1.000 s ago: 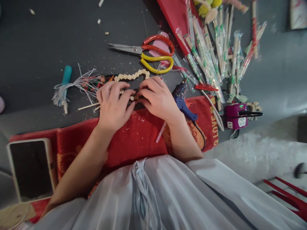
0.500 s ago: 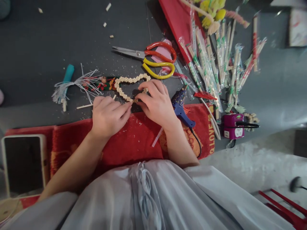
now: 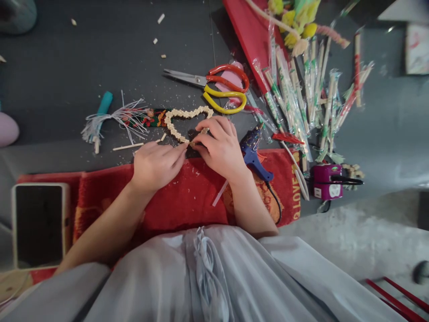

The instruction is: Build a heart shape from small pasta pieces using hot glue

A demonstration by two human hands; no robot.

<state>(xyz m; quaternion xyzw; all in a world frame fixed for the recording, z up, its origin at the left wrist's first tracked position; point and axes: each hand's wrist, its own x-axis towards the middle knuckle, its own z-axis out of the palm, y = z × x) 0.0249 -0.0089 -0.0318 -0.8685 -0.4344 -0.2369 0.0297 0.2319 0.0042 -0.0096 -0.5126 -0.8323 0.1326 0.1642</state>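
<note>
A heart-shaped outline of small pale wooden pieces [image 3: 174, 130] lies on the dark table, its lower tip between my two hands. My left hand [image 3: 157, 164] is closed, with finger and thumb pinched at that tip. My right hand [image 3: 219, 145] curls over the heart's right side, fingers bent round its edge and hiding part of it. Just right of this hand rests a blue glue gun [image 3: 253, 154]. Above lie scissors [image 3: 208, 82] with one red and one yellow handle. A thin wooden stick [image 3: 128, 146] lies left of my left hand.
Wrapped disposable chopsticks [image 3: 291, 89] spread over the upper right. A purple power socket [image 3: 327, 181] stands at the right edge. A red towel [image 3: 201, 197] lines the front, with a tablet [image 3: 40, 226] at left. A bundle of white strings [image 3: 110, 115] lies at left.
The whole view has shifted slightly, so the table things sit a little further right and lower. Both hands keep nearly the same grip on the heart.
</note>
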